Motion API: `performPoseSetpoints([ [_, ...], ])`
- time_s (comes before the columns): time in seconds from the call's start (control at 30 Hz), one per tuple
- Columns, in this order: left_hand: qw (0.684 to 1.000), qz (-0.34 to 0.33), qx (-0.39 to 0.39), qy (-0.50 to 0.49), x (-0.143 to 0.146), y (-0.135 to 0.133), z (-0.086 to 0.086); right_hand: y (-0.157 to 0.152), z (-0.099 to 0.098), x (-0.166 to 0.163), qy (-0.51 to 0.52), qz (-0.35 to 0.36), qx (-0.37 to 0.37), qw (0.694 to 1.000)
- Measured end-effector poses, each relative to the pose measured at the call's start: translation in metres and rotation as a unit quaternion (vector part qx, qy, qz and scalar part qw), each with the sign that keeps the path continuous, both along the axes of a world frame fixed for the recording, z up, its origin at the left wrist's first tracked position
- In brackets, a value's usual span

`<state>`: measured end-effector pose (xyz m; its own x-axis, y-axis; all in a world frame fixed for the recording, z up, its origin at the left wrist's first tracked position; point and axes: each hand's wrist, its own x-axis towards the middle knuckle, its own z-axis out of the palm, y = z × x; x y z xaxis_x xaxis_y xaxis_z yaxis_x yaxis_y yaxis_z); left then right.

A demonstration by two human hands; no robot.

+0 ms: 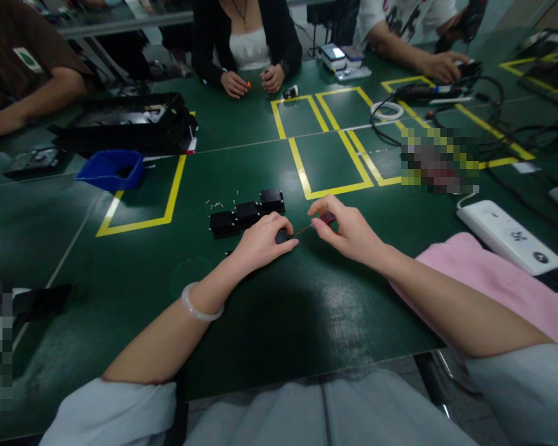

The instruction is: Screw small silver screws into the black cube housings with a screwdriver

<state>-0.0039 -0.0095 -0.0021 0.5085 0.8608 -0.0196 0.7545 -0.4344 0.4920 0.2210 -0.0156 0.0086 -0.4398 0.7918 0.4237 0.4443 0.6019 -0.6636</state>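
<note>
Left hand part-curled, thumb and fingers closed about a small black part, low over the green table. Right hand loosely bent, fingers around a thin-shafted screwdriver, its tip at that part; contact unclear. Just beyond left hand: three black boxes in a row, loose screws behind. Blue bin farther left.

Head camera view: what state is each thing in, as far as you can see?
Left hand: fingers closed on a small dark part.
Right hand: loosely holding a screwdriver, its shaft reaching to the part.
Black blocks: three, in a row.
Small screws: loose, scattered.
Blue bin: open-topped.
Pink cloth: spread, rumpled.
White device: lying flat; on or off unclear.
</note>
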Motion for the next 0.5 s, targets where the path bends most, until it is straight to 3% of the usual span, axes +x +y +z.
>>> performPoseSetpoints([
  [0.5,1.0,-0.001,0.005,0.004,-0.0003,0.0006,-0.0017,-0.0014,0.001,-0.0005,-0.02,0.013,-0.003,1.0],
])
